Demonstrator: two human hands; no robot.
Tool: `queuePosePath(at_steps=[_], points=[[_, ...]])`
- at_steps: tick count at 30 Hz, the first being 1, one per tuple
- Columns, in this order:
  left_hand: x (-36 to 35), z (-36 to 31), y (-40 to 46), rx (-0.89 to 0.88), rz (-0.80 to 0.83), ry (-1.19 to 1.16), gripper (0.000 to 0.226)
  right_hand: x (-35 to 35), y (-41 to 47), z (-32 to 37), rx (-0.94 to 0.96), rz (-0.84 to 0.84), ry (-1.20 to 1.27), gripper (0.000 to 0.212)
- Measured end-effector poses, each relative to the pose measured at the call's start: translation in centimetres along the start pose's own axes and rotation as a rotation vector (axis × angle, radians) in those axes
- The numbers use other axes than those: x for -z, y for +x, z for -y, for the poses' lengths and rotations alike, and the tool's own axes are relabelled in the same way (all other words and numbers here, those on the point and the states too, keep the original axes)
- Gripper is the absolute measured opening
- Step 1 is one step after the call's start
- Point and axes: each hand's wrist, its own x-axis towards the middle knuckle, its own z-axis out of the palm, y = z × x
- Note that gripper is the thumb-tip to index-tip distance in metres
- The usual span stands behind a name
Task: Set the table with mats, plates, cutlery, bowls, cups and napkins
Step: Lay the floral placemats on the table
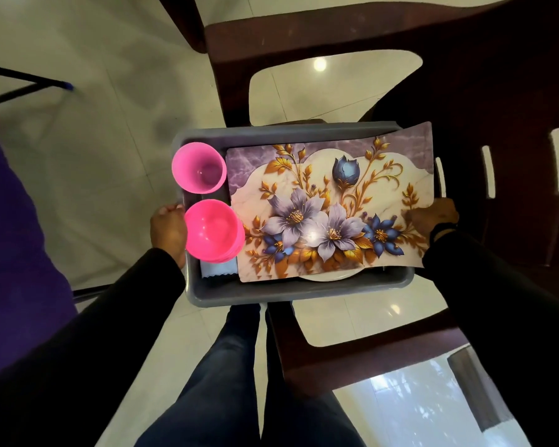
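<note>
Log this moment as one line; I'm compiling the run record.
phase: carrying | left hand: grips grey tray edge | right hand: holds tray edge, on floral mat | aboard: pink cup, pink bowls

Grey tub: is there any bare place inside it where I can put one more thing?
Hardly any. The floral mat covers most of the grey tub, over a white plate. The left side is crowded with the pink cup, pink bowls and a napkin. Only narrow strips along the near and far walls stay bare.
</note>
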Motion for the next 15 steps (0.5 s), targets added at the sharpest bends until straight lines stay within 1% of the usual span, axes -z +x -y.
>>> queuePosePath(at_steps=[1, 3, 4, 7, 11, 15], points=[[-0.1, -0.1, -0.1, -0.008, -0.004, -0.004, 0.030, 0.0, -0.1, 0.0, -0.011, 0.013, 0.016, 0.040], [-0.4, -0.4, -0.5, -0.015, -0.009, -0.011, 0.018, 0.1, 0.1, -0.3, -0.038, 0.038, 0.037, 0.041], [-0.6, -0.5, -0.6, -0.019, -0.024, -0.015, 0.016, 0.1, 0.6, -0.6, -0.044, 0.045, 0.038, 0.042], [-1.0, -0.6, -0.9, -0.051, -0.071, -0.026, 0.024, 0.3, 1.2, -0.7, -0.031, 0.053, 0.027, 0.045], [-1.5, -0.6, -1.7, -0.054, -0.114, -0.031, 0.045, 1.1, -0.3, 0.2, -0.014, 0.054, 0.032, 0.044], [-1.8, -0.7, -2.5, -0.112, -0.117, 0.056, 0.059, 1.7, -0.9, 0.4, 0.023, 0.034, 0.027, 0.043]])
